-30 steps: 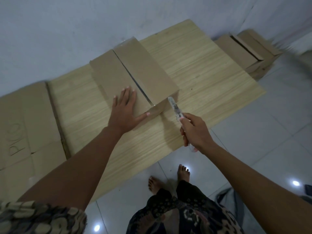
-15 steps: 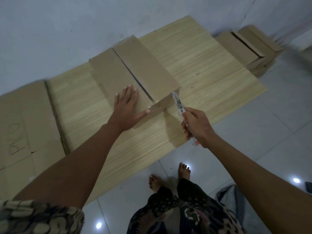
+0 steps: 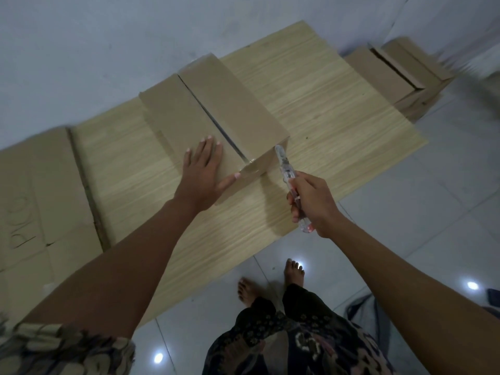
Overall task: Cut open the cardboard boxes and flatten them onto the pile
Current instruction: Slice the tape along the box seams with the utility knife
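On the wood-grain board (image 3: 324,104) laid flat over the tiled floor (image 3: 433,226), against the pale wall (image 3: 108,50), stands a closed cardboard box (image 3: 216,112), its long taped centre seam running from the far end toward the person. The left hand (image 3: 201,180) lies flat on the near left flap, fingers straight and spread, thumb reaching along the near top edge of the box. The right hand (image 3: 311,204), its grip curled round the handle, holds a clear-bodied utility knife (image 3: 286,171) whose tip meets the box's near right corner, just below the top edge; whether the blade is into the cardboard I cannot tell. To the right of the box the board lies bare out to its far corner, and bare board also shows in front of the box, between the arms. On the left a flattened cardboard pile (image 3: 32,198) with handwriting on it butts against the board's left edge. At the far right, past the board's edge, a stack of further boxes (image 3: 400,74) sits by the wall, well apart from both hands. The person's bare feet (image 3: 293,272) stand on the tiles just off the board's near edge.
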Demonstrator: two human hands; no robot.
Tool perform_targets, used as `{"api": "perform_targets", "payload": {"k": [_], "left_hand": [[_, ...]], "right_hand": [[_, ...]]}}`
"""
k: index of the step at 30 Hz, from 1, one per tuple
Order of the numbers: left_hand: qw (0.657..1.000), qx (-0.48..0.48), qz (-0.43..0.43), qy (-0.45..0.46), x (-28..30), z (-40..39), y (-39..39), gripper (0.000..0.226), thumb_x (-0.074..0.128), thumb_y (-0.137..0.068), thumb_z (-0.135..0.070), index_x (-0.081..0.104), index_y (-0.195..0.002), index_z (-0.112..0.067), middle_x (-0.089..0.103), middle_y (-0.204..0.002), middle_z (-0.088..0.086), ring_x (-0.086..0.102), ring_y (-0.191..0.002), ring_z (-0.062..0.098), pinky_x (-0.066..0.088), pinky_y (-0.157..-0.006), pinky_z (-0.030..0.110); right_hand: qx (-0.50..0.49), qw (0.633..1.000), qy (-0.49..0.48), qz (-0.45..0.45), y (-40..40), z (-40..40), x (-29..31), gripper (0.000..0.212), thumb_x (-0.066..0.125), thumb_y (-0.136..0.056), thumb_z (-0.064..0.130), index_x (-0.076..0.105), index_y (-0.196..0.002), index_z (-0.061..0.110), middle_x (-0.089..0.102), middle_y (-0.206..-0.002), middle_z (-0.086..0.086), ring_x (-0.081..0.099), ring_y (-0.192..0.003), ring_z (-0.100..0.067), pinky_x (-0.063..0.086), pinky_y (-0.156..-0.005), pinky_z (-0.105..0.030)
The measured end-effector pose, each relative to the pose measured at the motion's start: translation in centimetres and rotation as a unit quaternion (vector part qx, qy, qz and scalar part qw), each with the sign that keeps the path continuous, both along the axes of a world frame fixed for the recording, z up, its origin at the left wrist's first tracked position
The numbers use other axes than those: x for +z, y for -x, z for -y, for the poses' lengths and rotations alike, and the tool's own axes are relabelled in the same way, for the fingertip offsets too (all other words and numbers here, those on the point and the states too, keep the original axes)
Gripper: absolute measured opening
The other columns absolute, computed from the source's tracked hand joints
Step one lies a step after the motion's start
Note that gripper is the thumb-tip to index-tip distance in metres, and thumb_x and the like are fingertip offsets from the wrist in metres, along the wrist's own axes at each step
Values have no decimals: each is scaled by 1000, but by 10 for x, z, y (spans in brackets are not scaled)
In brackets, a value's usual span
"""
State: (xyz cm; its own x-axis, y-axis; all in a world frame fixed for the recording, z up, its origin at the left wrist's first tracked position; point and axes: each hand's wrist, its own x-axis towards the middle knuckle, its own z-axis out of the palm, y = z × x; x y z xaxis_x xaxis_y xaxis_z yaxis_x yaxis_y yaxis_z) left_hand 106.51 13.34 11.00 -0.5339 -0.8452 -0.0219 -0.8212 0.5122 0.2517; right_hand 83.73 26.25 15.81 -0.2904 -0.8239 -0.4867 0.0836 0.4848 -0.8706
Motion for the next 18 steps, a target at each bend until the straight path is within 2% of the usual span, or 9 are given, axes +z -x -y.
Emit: {"api": "perform_targets", "payload": {"k": [3, 9, 18], "left_hand": [[1000, 0, 1, 0, 0, 0, 0, 97, 26, -90, -73, 27, -158, -3, 18, -167, 19, 13, -155, 33, 7, -122, 58], [1000, -3, 10, 0, 1, 0, 4, 96, 26, -91, -72, 28, -157, -3, 20, -166, 19, 15, -155, 33, 8, -122, 58], [1000, -2, 11, 9, 2, -4, 4, 93, 24, -93, -70, 23, -158, -4, 16, -167, 19, 10, -156, 32, 5, -123, 56]], "right_hand": [[7, 1000, 8, 5, 5, 0, 0, 26, 46, -103, 15, 65, -86, 17, 55, -66, -11, 46, -41, -18, 44, -41, -26], [-30, 999, 7, 26, -4, 2, -6, 32, 43, -103, 14, 55, -73, 15, 54, -64, -9, 45, -41, -19, 43, -42, -25], [7, 1000, 17, 9, 0, 1, -2, 29, 41, -104, 14, 62, -85, 18, 54, -68, -12, 46, -41, -16, 44, -41, -25]]}}
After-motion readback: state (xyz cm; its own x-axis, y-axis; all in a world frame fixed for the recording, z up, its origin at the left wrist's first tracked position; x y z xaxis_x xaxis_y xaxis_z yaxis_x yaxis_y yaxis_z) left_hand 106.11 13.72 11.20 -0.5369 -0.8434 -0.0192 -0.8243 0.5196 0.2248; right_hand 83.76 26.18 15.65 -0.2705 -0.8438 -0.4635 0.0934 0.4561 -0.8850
